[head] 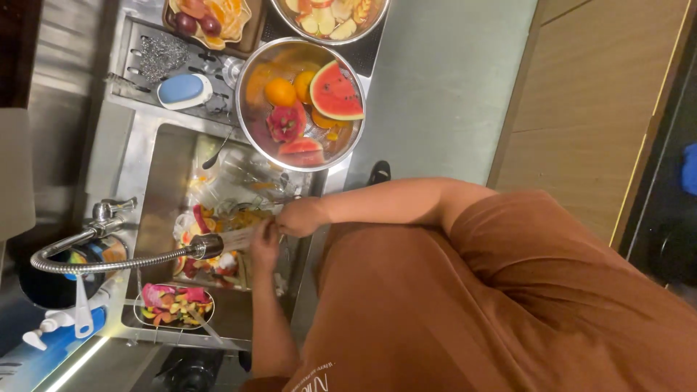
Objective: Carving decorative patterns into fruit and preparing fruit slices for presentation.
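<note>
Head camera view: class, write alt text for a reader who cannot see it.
A person's two hands, left hand and right hand, hold a knife under a flexible faucet over a sink. Beside it sits a steel bowl of cut fruit.

1. The scene is moderately bright and warm in tone, strongest over the steel bowl [300, 105] of fruit.
2. A light strip [76, 363] glows white at the lower left edge.
3. Glare streaks the faucet hose [109, 263] and the sink [156, 189] wall.
4. The left and right edges fall into deep shadow.
5. The hands are slightly blurred, and the view is turned sideways.
</note>
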